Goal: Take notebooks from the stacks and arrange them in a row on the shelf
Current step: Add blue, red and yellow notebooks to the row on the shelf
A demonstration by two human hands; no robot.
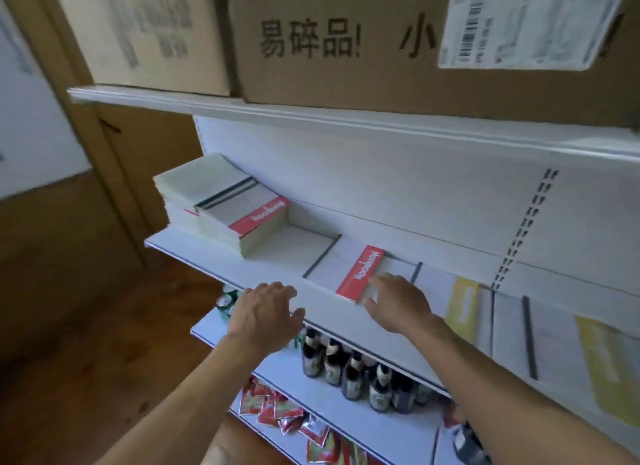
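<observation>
A stack of white notebooks with red and dark bands lies at the left end of the white shelf. To its right, several notebooks lie flat in a row: one with a dark band, one with a red band, then ones with yellow bands. My right hand rests with relaxed fingers on the near right corner of the red-band notebook. My left hand hovers open at the shelf's front edge, holding nothing.
Cardboard boxes sit on the shelf above. Below stand dark bottles, and red snack packets lie one shelf lower. A wooden door frame and brown floor are at the left.
</observation>
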